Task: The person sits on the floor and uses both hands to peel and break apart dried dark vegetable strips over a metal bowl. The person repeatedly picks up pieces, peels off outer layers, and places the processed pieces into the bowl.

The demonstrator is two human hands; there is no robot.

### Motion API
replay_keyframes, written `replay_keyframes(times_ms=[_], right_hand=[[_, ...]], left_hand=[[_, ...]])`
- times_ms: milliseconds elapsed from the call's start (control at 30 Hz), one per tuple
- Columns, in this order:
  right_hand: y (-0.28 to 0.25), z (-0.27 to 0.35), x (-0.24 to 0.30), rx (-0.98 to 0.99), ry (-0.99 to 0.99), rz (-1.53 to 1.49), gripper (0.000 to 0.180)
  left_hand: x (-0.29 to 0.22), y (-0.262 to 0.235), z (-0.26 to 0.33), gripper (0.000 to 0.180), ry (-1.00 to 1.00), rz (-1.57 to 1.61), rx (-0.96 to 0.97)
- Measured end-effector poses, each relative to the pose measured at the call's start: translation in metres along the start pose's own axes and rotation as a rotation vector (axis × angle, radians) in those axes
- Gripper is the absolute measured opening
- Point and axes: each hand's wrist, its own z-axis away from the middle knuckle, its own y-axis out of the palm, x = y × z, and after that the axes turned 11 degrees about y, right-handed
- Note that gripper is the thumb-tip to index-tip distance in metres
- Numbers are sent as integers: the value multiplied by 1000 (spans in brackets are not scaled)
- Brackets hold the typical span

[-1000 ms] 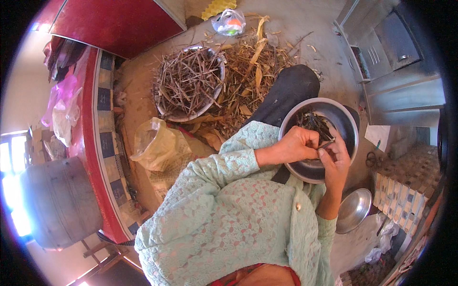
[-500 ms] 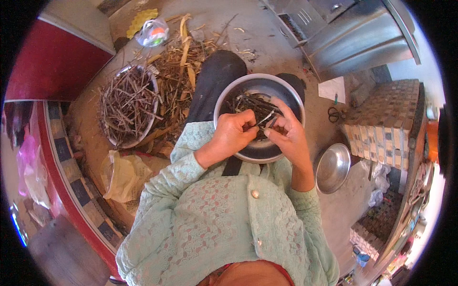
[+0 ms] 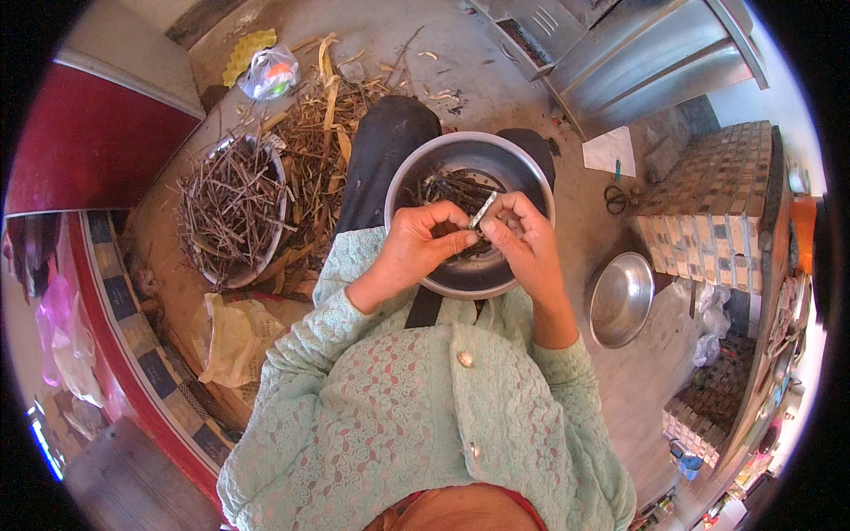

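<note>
A round metal basin [image 3: 482, 281] rests on my lap, with dark, thin stick-like pieces [image 3: 443, 186] inside. Above it my two hands meet. A short whitish strip with dark specks [image 3: 483, 208] slants up between my fingertips; its exact kind is unclear. My left hand [image 3: 425, 241] pinches its lower end between thumb and forefinger. From the other side, the thumb and fingers of my right hand [image 3: 524, 237] also close on it. My palms and fingers hide part of the basin's contents.
To the left, a wide basin heaped with brown sticks [image 3: 232, 208] stands beside loose twigs and dry husks [image 3: 323, 142]. A yellowish plastic bag [image 3: 235, 341] lies nearer. On the right are a shallow metal bowl [image 3: 622, 301], scissors [image 3: 616, 198], white paper [image 3: 609, 152] and a tiled block [image 3: 708, 208].
The pale strip now stands more plainly between my fingertips, and my left fingers have opened out from a tighter curl. My right fingers have drawn in around it. The view has shifted slightly.
</note>
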Motion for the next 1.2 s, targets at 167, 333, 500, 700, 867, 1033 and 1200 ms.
replay_keyframes(times_ms=[167, 333, 500, 700, 867, 1033, 1200], right_hand=[[-1, 4, -5, -15, 130, 48, 11], [5, 4, -9, -81, 12, 54, 10], [9, 6, -9, -154, -17, 79, 8], [7, 7, -14, -227, -88, 19, 9], [4, 4, -13, -237, -137, -33, 9], [5, 5, -11, -244, -98, -40, 11], [8, 5, -12, -225, -77, -24, 10]], left_hand=[[-5, 1, 1, 10, 5, -63, 37], [3, 1, 2, 11, -32, 14, -13], [0, -1, 2, 13, -155, 223, -92], [6, 0, 3, 13, -128, 302, -152], [7, -4, 3, 11, -148, 320, -128], [5, -7, 2, 13, -177, 380, -77], [2, -5, 1, 16, -217, 350, -20]])
